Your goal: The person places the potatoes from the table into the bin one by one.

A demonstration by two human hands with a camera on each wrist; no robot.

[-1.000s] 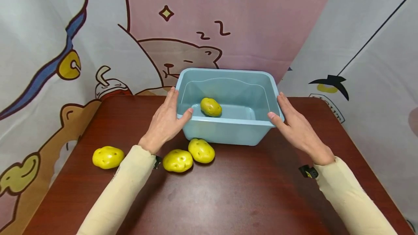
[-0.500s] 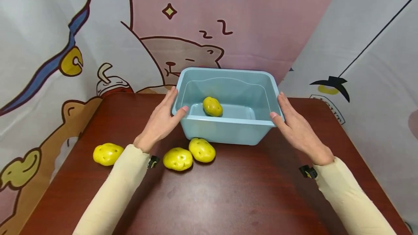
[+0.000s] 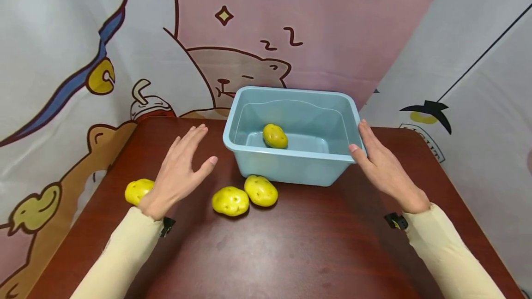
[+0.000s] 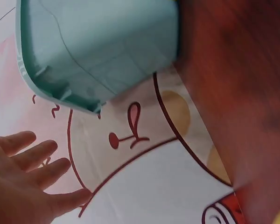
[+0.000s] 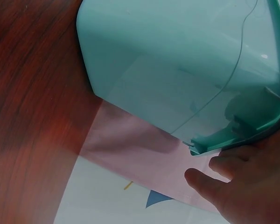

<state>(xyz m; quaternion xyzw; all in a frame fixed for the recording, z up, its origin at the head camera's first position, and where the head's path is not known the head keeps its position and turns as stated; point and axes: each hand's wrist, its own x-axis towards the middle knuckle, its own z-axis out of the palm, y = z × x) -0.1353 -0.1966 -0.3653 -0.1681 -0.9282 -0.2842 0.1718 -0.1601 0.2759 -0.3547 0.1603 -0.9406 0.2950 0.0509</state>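
A light blue plastic bin (image 3: 293,170) stands near the far edge of the table, and one yellow potato (image 3: 275,136) lies inside it. My left hand (image 3: 176,170) is apart from the bin, to its left, with fingers spread; its fingers (image 4: 37,163) touch nothing in the left wrist view. My right hand (image 3: 386,172) is at the bin's right rim. Its straight fingers lie along the outside and its thumb rests at the front corner. Two potatoes touch in front of the bin: one nearer me (image 3: 230,201), the other against the bin's base (image 3: 261,191).
Another potato (image 3: 137,191) lies at the left of the brown wooden table (image 3: 299,239), partly behind my left hand. A printed cartoon curtain (image 3: 324,26) hangs close behind the table and along both sides.
My left hand has let go of the bin's left rim and drawn back left and toward me. My right hand stays at the right rim. The potatoes keep their places.
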